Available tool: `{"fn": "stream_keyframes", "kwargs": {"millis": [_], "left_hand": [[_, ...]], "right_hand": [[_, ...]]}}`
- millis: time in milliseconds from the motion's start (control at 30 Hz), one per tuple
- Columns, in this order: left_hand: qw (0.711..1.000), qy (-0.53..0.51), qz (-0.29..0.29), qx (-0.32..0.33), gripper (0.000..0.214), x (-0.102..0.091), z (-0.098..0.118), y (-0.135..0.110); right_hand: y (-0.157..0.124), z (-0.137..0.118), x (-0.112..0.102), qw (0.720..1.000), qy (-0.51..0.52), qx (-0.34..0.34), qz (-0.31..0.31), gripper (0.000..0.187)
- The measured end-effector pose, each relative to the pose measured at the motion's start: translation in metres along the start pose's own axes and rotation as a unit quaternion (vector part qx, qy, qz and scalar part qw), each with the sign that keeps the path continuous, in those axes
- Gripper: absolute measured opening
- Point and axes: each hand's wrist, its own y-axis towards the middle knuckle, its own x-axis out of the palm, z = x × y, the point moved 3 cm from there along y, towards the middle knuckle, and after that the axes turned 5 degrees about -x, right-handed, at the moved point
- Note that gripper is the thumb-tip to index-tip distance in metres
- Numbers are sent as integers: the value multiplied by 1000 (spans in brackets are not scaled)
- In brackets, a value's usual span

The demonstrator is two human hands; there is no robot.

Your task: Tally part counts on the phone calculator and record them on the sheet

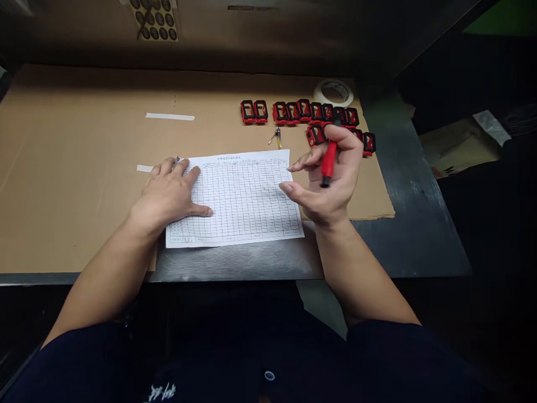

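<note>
My left hand [168, 193] lies flat on the left edge of a printed grid form [247, 207], pressing the white sheet down with its fingers apart. A small metallic item [178, 160] shows at its fingertips, too small to identify. My right hand [333, 187] hovers at the form's right edge, gripping a red marker with a black tip [329, 163]. Just behind that hand, red-and-black plastic frames [316, 134] lie in rows, with the hand hiding part of them.
The form and frames rest on a tan cardboard sheet [84, 168] covering a steel table [403, 184]. A masking tape roll [333, 92] stands at the back, small metal clips [276, 137] lie near the frames, and white tape strips [170, 116] mark the cardboard.
</note>
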Motion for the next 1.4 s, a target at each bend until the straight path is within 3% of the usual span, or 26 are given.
{"fn": "stream_keyframes", "kwargs": {"millis": [67, 133, 233, 333, 400, 500, 600, 700, 833, 900, 967, 1033, 1167, 1233, 1400], "left_hand": [[1000, 9, 4, -18, 101, -3, 5, -3], [999, 16, 8, -30, 102, -4, 11, -5], [999, 21, 27, -25, 104, -4, 18, -8], [999, 38, 29, 16, 97, -3, 16, -10], [999, 48, -4, 17, 97, -2, 6, -9], [997, 39, -47, -41, 105, -2, -13, -6], [999, 8, -30, -8, 94, -4, -16, -4], [995, -24, -31, 88, 70, -2, -4, -7], [999, 12, 34, 24, 65, 3, -1, -10], [997, 28, 66, 5, 68, 2, 1, -12], [997, 42, 65, 30, 58, 0, 7, -16], [996, 56, 50, 46, 52, -3, 13, -21], [998, 40, 33, 20, 49, -9, 11, -26], [999, 33, 31, 2, 58, -8, 4, -25], [997, 57, 16, -40, 89, -3, -13, -16]], "right_hand": [[-6, -10, 5, 996, 57, 44, 53, 57], [-12, -15, 14, 975, 166, 122, 79, 43], [-19, -12, 36, 915, 294, 276, 24, 37], [-23, -1, 51, 855, 326, 402, -38, 46], [-23, 7, 54, 835, 313, 452, -37, 46], [-24, 10, 53, 829, 293, 475, -20, 42], [-27, 5, 54, 851, 280, 443, -20, 40], [-31, -5, 54, 906, 224, 357, -31, 36], [-32, -15, 46, 974, 96, 196, -54, 18], [-30, -17, 40, 992, 33, 95, -74, 29], [-28, -15, 35, 994, -5, 27, -104, 49], [-25, -14, 29, 993, -17, 2, -113, 56], [-21, -16, 16, 996, -56, 42, -47, 45], [-19, -19, 13, 995, -85, 45, -29, 34], [-17, -19, 18, 992, -84, 20, -97, 20]]}}
